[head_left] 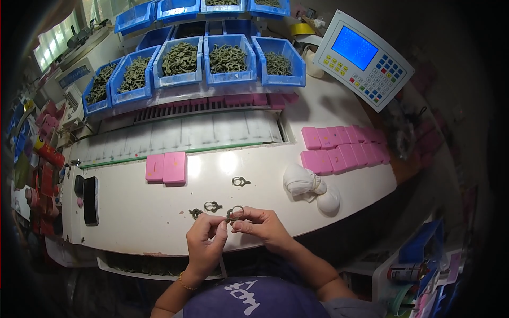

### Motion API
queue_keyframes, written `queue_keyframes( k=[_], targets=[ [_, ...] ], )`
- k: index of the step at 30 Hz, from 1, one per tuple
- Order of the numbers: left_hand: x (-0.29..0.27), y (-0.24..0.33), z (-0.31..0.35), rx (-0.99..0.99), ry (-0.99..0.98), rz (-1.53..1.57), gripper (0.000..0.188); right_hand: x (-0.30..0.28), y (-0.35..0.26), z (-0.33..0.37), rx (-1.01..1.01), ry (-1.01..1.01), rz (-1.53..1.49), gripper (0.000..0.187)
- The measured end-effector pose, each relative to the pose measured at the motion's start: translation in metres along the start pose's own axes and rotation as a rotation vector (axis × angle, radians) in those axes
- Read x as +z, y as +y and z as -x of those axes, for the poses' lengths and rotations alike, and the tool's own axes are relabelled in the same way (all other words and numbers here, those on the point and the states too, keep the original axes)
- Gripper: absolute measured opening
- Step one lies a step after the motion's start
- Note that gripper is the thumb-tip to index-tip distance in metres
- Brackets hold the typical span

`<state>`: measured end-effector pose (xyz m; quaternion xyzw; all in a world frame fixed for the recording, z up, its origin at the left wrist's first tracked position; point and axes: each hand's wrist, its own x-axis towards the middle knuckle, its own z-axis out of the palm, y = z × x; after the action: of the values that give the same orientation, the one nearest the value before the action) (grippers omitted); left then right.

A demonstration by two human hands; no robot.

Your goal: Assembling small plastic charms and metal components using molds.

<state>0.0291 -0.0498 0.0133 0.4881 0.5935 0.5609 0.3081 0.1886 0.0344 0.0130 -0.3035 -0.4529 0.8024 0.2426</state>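
Meeting near the front edge of a glossy off-white surface (127,212), the two hands face each other with wrists angled inward. The left hand (204,237) rises from a forearm that enters at the lower left (a gold-coloured bracelet (185,282) circles its wrist), thumb and forefinger pinched together. The right hand (268,229) comes in from the lower right, forearm slanting, its thumb and forefinger closed from the other side. Between their fingertips they grip a small, dark olive-green ring-shaped piece (230,215), partly covered by the fingers. Just beyond the left hand lie two similar ring pieces (212,206), near each other; a third loose ring piece (244,182) lies farther back, ahead of the hands. Beyond, toward the left, two pink rectangular blocks (166,168) sit side by side.
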Motion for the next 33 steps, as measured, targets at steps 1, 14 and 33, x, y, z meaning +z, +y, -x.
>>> queue_keyframes(
  k=[1,14,33],
  targets=[
    [0.002,-0.001,0.002,0.005,0.006,0.026,0.007,0.003,0.005,0.001,0.000,0.003,-0.001,0.026],
    [0.011,-0.007,0.010,0.004,0.047,0.267,0.008,0.011,0.010,0.004,-0.522,0.122,0.426,0.018],
    [-0.048,0.000,0.047,-0.347,-0.449,-0.255,0.014,0.009,-0.011,-0.004,-0.948,0.321,1.007,0.020]
  ],
)
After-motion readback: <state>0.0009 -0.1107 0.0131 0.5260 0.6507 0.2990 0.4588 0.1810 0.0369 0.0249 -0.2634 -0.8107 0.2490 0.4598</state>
